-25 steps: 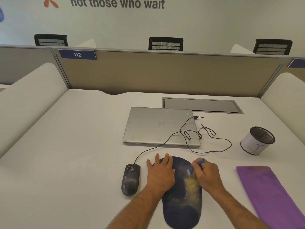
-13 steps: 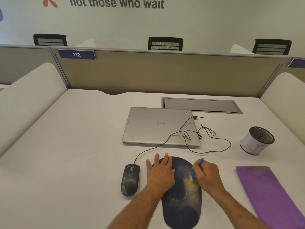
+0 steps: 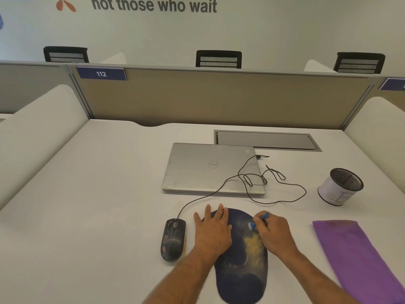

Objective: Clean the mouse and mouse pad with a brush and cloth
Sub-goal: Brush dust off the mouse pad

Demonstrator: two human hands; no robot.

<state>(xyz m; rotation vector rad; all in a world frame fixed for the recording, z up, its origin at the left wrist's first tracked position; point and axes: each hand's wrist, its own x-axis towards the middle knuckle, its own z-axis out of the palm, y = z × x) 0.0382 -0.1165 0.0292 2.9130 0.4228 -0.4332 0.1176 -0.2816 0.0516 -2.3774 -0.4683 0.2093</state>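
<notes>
A dark blue mouse pad (image 3: pixel 238 279) with a wrist rest lies at the desk's front edge, with yellowish dust in its middle. My left hand (image 3: pixel 212 232) presses flat on the pad's left part, fingers straight. My right hand (image 3: pixel 274 233) grips a small blue brush (image 3: pixel 256 221), whose bristle end touches the pad near its upper right. A dark wired mouse (image 3: pixel 172 242) sits on the desk just left of the pad. A purple cloth (image 3: pixel 359 257) lies flat to the right.
A shut silver laptop (image 3: pixel 203 170) lies behind the pad, with the mouse cable (image 3: pixel 274 183) looped over its right corner. A mesh pen cup (image 3: pixel 339 186) stands at the right. A cable hatch (image 3: pixel 265 140) and partition panels bound the desk's back.
My right hand with the brush has shifted a little up and back along the pad's right side. My left hand stays pressed on the pad.
</notes>
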